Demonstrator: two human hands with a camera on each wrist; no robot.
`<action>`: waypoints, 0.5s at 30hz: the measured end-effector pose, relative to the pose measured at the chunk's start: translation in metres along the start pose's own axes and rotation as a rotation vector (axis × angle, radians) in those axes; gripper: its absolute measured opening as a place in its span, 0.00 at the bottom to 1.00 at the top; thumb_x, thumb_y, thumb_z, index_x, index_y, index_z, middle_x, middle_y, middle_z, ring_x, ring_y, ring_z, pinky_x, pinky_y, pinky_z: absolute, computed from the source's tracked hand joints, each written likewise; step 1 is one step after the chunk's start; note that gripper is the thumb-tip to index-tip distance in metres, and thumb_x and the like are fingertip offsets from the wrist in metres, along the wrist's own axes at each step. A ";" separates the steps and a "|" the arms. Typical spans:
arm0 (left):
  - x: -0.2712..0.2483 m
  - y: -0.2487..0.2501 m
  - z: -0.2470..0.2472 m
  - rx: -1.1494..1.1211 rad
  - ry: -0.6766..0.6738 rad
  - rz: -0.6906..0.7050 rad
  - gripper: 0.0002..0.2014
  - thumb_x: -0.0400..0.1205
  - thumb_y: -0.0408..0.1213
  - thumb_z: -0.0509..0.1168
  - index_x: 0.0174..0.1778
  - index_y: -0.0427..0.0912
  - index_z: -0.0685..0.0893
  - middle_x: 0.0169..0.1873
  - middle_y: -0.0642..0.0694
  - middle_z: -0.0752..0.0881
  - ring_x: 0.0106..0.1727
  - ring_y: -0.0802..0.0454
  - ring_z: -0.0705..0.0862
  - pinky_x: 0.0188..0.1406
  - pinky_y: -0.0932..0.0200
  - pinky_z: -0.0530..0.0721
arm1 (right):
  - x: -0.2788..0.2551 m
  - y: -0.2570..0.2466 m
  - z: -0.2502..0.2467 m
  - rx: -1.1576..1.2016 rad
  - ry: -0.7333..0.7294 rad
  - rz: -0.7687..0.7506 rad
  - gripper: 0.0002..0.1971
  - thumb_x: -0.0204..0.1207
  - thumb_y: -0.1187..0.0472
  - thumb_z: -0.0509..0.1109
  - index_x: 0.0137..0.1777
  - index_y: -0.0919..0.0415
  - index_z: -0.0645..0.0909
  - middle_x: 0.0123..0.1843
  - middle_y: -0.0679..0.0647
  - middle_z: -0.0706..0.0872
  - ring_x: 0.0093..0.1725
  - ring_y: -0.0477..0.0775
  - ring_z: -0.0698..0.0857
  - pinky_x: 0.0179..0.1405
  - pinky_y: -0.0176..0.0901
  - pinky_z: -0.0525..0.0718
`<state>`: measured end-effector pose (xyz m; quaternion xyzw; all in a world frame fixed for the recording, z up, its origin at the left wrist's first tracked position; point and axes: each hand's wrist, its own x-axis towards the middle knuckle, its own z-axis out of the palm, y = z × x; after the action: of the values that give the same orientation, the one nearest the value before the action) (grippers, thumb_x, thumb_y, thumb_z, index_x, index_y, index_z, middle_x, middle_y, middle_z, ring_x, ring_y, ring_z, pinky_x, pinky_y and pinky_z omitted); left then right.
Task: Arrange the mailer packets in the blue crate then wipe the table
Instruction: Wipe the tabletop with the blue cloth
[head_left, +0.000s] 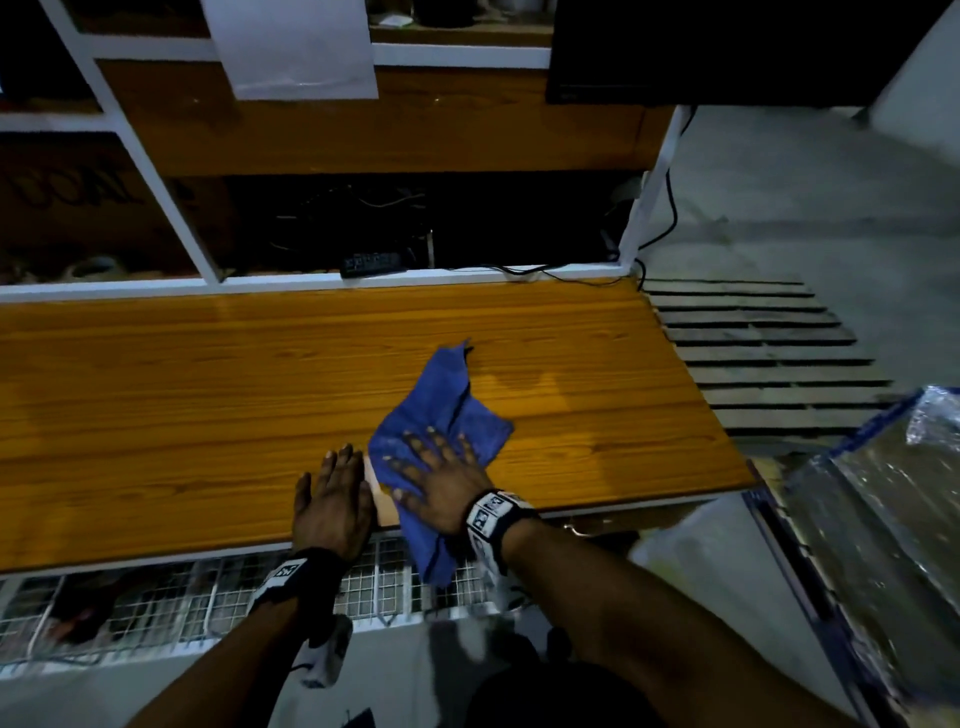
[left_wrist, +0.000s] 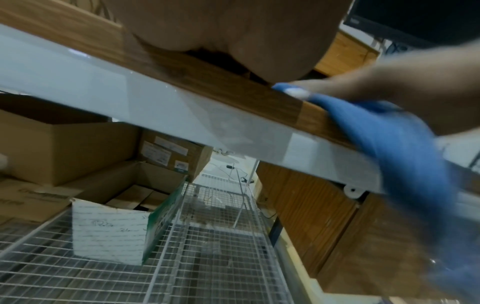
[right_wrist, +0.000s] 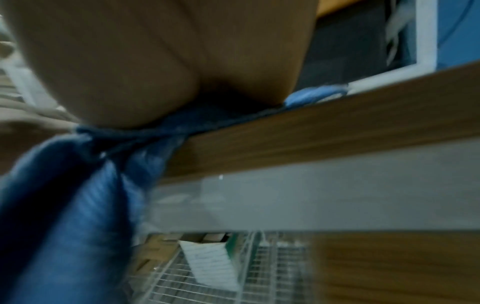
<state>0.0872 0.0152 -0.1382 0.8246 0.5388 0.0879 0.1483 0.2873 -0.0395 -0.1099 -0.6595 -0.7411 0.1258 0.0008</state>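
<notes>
A blue cloth (head_left: 441, 415) lies spread on the wooden table (head_left: 182, 405) near its front edge, with one end hanging over that edge (head_left: 431, 556). My right hand (head_left: 441, 467) presses flat on the cloth with straight, spread fingers. My left hand (head_left: 332, 493) rests flat on the bare wood just left of the cloth. In the left wrist view the cloth (left_wrist: 394, 144) drapes down over the table's front edge. The blue crate (head_left: 883, 499) stands to the right, below table level, with shiny mailer packets (head_left: 919, 467) in it.
A white-framed shelf unit (head_left: 156, 171) rises behind the table, with a power strip (head_left: 371, 264) and cables on its lower ledge. Wire mesh baskets (head_left: 171, 597) and cardboard boxes (left_wrist: 64, 148) sit under the table. A slatted pallet (head_left: 763, 353) lies on the floor at right.
</notes>
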 end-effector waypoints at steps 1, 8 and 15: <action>-0.001 0.002 0.001 0.002 -0.001 -0.023 0.43 0.81 0.62 0.30 0.89 0.48 0.63 0.90 0.50 0.59 0.91 0.49 0.54 0.88 0.41 0.49 | -0.013 0.017 0.005 0.002 0.048 -0.004 0.31 0.85 0.34 0.52 0.88 0.36 0.59 0.93 0.50 0.55 0.91 0.63 0.54 0.85 0.78 0.51; 0.000 0.053 0.011 0.056 -0.111 -0.229 0.42 0.84 0.69 0.34 0.92 0.49 0.52 0.92 0.42 0.46 0.92 0.42 0.41 0.85 0.29 0.38 | -0.153 0.212 0.003 0.017 0.118 0.609 0.41 0.75 0.21 0.44 0.88 0.31 0.55 0.93 0.47 0.54 0.91 0.64 0.56 0.84 0.73 0.55; 0.034 0.128 0.017 0.034 -0.231 -0.168 0.42 0.85 0.72 0.46 0.91 0.51 0.50 0.91 0.41 0.42 0.92 0.42 0.40 0.81 0.20 0.40 | -0.185 0.312 -0.010 0.183 -0.040 0.795 0.51 0.62 0.10 0.29 0.87 0.27 0.35 0.92 0.49 0.32 0.90 0.73 0.41 0.82 0.83 0.49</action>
<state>0.2167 -0.0048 -0.1110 0.7838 0.5865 -0.0293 0.2022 0.6177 -0.1883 -0.1282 -0.8892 -0.4141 0.1945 -0.0035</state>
